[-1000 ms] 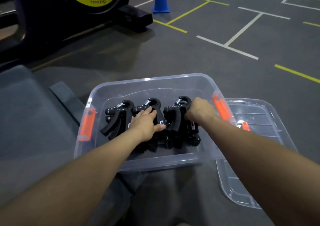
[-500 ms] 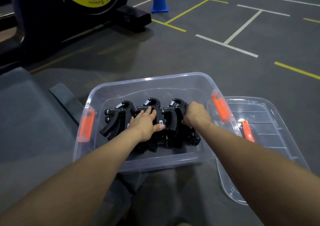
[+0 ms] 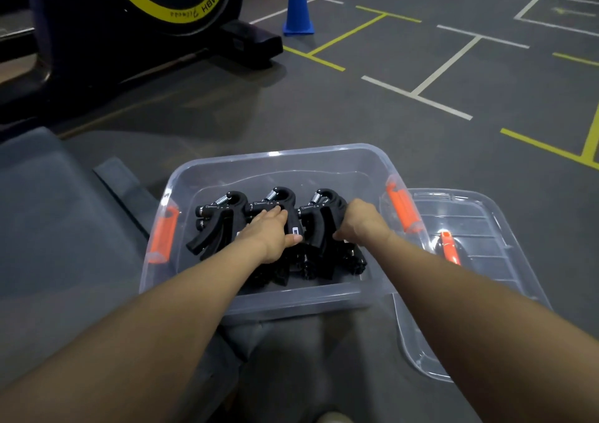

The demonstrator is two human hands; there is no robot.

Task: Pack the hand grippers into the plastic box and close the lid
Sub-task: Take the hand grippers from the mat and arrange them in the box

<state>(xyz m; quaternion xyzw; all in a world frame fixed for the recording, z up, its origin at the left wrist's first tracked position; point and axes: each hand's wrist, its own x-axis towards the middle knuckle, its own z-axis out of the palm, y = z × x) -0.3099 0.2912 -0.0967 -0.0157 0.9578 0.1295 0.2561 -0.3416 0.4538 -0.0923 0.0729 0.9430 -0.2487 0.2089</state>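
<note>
1. At lower centre, the clear plastic box (image 3: 363, 166) sits on a grey padded surface (image 3: 64, 228) with the hand grippers (image 3: 223, 224) inside.
2. The left hand (image 3: 270, 233) lies flat, fingers spread over them; the right hand (image 3: 359, 220) curls closed on the rightmost pile.
3. The lid (image 3: 470, 215) lies off, touching the box's right edge.
4. Beyond, grey floor (image 3: 356, 114) lies open; upper left, a machine (image 3: 129, 17) reads "MBH"; a blue cone (image 3: 298, 7) stands near.
</note>
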